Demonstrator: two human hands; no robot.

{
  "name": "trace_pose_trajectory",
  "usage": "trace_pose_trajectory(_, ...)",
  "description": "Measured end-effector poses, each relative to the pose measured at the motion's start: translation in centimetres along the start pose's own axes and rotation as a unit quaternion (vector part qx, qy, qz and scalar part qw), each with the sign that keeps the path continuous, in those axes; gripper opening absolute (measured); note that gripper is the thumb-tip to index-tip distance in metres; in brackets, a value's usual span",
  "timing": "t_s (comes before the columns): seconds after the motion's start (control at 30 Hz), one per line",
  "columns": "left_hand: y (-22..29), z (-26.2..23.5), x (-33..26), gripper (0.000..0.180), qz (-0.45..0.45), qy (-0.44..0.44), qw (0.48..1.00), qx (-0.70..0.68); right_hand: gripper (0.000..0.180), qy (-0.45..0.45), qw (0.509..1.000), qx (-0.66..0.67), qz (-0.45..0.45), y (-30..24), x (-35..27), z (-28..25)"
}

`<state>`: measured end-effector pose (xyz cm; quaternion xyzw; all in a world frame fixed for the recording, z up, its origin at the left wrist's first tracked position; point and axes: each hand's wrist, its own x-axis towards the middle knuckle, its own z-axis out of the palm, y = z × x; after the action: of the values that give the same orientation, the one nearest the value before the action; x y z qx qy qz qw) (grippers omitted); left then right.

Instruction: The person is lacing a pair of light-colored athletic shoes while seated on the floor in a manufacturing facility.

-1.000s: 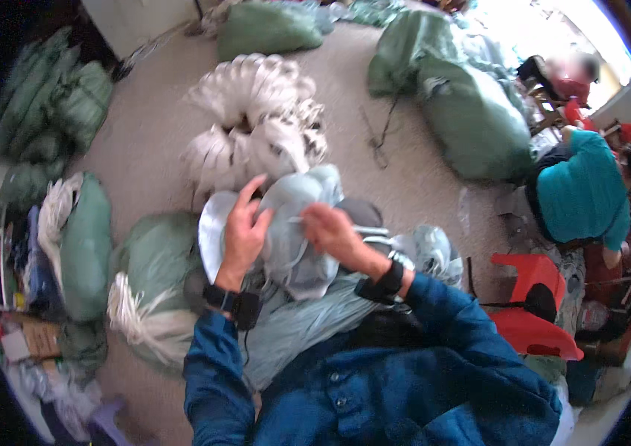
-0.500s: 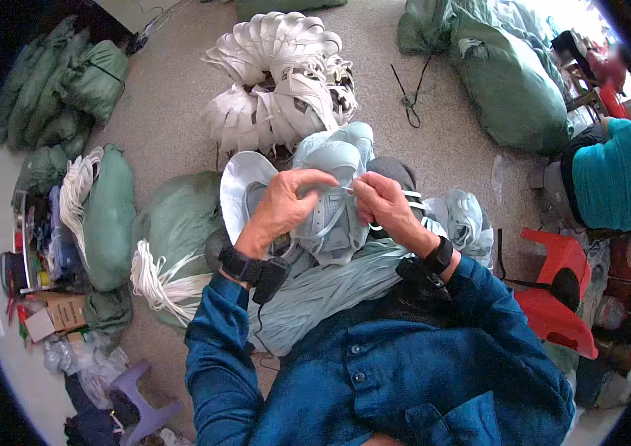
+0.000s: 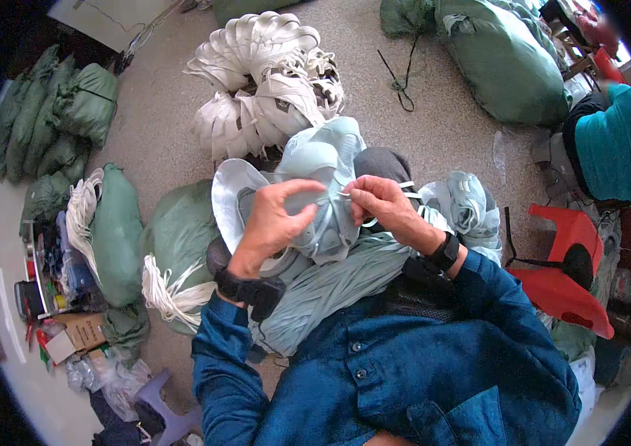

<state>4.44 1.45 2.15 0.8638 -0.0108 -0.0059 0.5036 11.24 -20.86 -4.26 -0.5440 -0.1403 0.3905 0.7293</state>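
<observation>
Pale blue is the colour of the shoe top [image 3: 328,232], which sits in front of the person, between the two hands and a bit behind them. The right hand [image 3: 392,207] pinches a white lace [image 3: 344,194] between thumb and finger, close over the shoe top. The left hand [image 3: 274,215] is bent like a letter C, with its thumb and pointing finger apart, and I see nothing held in that gap.

The lace is thin, and only the right fingertips seem to hold it. It could slip out if that pinch gets loose. A hard tug could pull the shoe top crooked, as I see no hand pressing it down.

Just left of the shoe top is a white curved piece [image 3: 235,195]. On the near side lies a big bunch of pale laces [image 3: 341,279]. They could get mixed up with the white lace if they slide about. To the right is a pile of pale shoe parts [image 3: 471,215].

On the far side, many white shoe parts [image 3: 256,56] make a curved row on the floor. Green sacks [image 3: 507,70] lie far to the right, and a red stool [image 3: 572,256] is on the right. Past it is another person in a teal shirt [image 3: 619,152].
</observation>
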Motion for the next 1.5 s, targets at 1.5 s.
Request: trace_pose_trajectory(1.5,-2.1,0.5,-0.1,0.019,-0.132,0.039,0.975,-0.177,0.012,0.047,0.991,-0.112,-0.048,-0.1,1.2,3.2)
